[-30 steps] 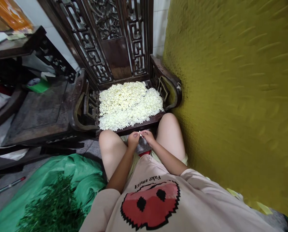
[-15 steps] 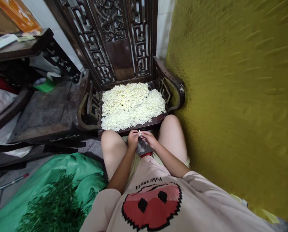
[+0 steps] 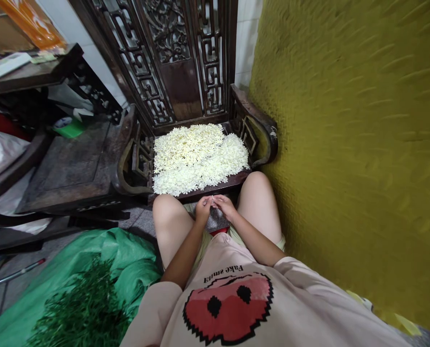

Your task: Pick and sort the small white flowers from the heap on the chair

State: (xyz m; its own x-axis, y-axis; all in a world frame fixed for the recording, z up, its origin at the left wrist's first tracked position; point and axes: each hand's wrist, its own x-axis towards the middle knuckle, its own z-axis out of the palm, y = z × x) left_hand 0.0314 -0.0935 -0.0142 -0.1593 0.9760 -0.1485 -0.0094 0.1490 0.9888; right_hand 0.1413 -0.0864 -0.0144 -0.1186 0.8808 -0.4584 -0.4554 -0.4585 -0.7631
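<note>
My left hand point(image 3: 203, 208) and my right hand point(image 3: 225, 206) meet fingertip to fingertip between my knees, just in front of the chair seat. Both are closed in a pinch. A tiny white flower point(image 3: 212, 199) shows between the fingertips, mostly covered by them. Past the hands, loose white blossoms point(image 3: 203, 168) lie in a thick layer over the seat of a dark carved wooden chair point(image 3: 182, 91). The back part of the layer looks yellower than the front part.
At right rises a yellow textured surface point(image 3: 345, 144). A second dark wooden seat point(image 3: 70, 164) stands left, with a green roll point(image 3: 70, 127) on it. Lower left, leafy green stems point(image 3: 81, 308) rest on a green sack point(image 3: 128, 255). A metal rod point(image 3: 16, 272) lies beside it.
The fingertips have closed further over the small flower, which shows less than before. The whole view has shifted slightly, with the hands a little to the right.
</note>
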